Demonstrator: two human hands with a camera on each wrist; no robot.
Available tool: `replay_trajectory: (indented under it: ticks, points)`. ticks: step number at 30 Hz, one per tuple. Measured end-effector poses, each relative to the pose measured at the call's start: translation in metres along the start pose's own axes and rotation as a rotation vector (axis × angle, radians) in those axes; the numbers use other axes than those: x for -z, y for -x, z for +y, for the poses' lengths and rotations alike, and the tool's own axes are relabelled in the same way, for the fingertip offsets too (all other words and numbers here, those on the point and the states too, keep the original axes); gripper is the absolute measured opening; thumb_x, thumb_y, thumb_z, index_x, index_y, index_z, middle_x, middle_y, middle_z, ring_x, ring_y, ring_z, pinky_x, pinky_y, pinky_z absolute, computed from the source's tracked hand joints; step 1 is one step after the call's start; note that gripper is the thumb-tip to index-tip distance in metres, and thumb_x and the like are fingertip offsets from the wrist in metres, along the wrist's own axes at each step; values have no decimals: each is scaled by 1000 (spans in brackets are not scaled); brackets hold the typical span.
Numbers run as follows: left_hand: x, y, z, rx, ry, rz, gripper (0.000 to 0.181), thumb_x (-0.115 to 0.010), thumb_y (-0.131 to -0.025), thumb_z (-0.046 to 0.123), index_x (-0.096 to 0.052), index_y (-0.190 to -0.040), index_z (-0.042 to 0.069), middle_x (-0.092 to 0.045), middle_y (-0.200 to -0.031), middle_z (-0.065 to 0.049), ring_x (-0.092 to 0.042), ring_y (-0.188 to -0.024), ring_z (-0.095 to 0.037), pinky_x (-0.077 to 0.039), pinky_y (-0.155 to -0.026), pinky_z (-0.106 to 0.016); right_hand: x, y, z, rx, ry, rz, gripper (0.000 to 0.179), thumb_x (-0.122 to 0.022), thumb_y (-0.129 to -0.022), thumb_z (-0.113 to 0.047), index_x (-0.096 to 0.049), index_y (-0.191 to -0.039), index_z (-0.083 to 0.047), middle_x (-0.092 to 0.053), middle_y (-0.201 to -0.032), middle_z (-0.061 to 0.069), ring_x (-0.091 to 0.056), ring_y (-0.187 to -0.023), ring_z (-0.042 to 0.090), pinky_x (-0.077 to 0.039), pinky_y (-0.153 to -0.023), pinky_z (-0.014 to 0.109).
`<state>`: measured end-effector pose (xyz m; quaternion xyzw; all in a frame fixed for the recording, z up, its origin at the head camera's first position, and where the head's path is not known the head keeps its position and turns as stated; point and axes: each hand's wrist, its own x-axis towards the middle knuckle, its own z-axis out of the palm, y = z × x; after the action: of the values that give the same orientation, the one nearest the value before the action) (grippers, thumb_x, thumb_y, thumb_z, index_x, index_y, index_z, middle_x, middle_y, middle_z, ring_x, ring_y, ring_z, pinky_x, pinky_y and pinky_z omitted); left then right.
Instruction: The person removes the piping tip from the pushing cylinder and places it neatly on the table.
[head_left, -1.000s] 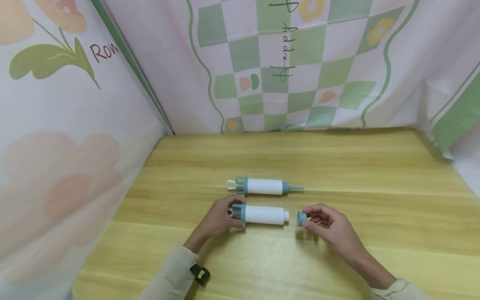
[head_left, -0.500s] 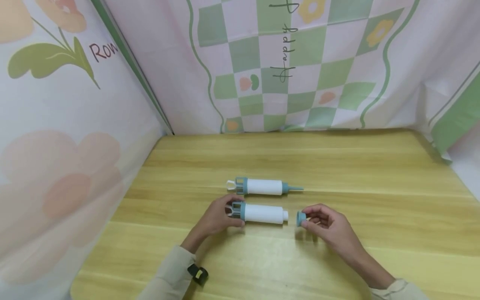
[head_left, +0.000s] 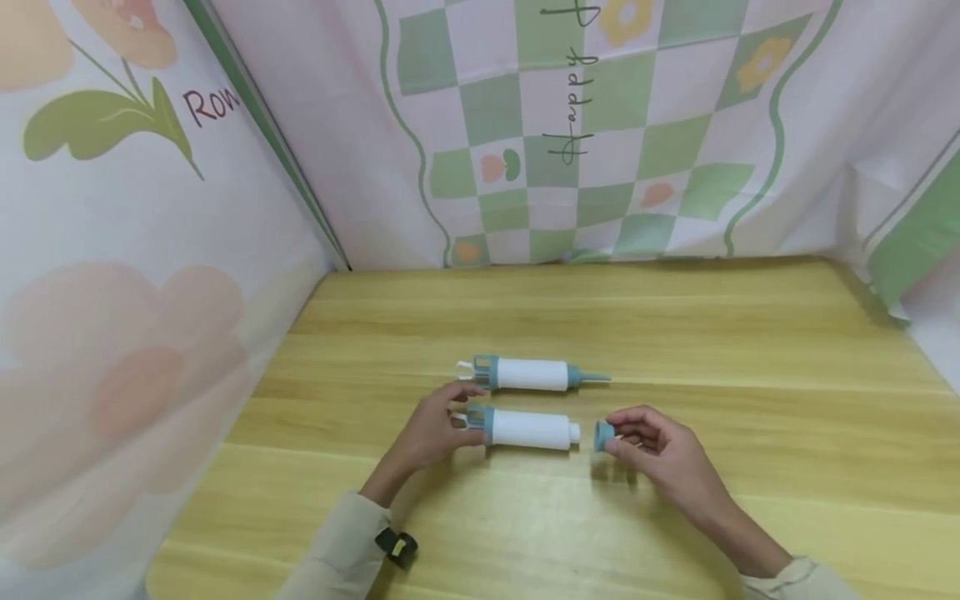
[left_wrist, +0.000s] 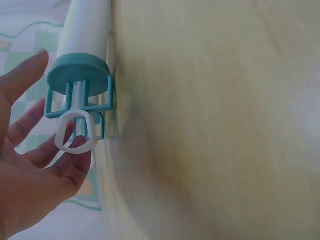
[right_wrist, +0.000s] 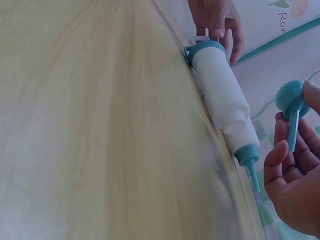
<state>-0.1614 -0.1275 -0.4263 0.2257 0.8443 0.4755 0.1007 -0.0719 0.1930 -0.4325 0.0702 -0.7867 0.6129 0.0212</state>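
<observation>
A white syringe [head_left: 530, 430] lies on the table with its bare tip to the right and a teal collar [left_wrist: 79, 72] at its left end. Loosely spread around that collar end is my left hand [head_left: 431, 432]. In the left wrist view, the thumb stands off the collar and a curled fingertip touches the white ring of the plunger handle [left_wrist: 75, 142]. My right hand [head_left: 670, 454] pinches a teal nozzle cap [right_wrist: 292, 102] between thumb and fingers. The cap's wide opening faces the syringe tip across a small gap; its thin spout points back toward the palm.
A second white syringe [head_left: 532, 374], with its teal nozzle on, lies parallel just behind the first. Patterned cloth hangs [head_left: 585, 183] along the back and left of the wooden table [head_left: 637, 317]. A black band [head_left: 397, 547] sits at the left sleeve.
The left hand's fingers have loosened and spread from the collar of the front syringe. The right hand stays almost still with the nozzle cap.
</observation>
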Motion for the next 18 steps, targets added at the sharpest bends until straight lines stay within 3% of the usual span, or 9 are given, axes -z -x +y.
replay_trajectory:
  ticks: [8, 12, 18]
  points:
    - [2, 2, 6, -38, -65, 59, 55, -86, -79, 14, -62, -128, 8, -58, -133, -10, -57, -113, -33, -52, -88, -45, 1, 1, -1, 21, 2, 19, 27, -70, -94, -10, -61, -115, 4, -69, -104, 14, -66, -92, 16, -55, -79, 25]
    - [2, 3, 6, -92, -90, 103, 54, -87, -77, 16, -63, -126, 11, -59, -130, -8, -53, -119, -35, -49, -92, -50, 1, 2, -3, 22, 6, 28, 27, -70, -95, -10, -61, -115, 4, -68, -104, 14, -66, -93, 16, -55, -80, 25]
    - [2, 4, 13, -141, -31, 122, 53, -85, -80, 12, -62, -128, 6, -60, -131, -7, -52, -124, -32, -48, -95, -52, 2, 2, -5, 28, -13, 28, 26, -69, -95, -9, -61, -115, 5, -68, -105, 15, -66, -93, 16, -55, -79, 25]
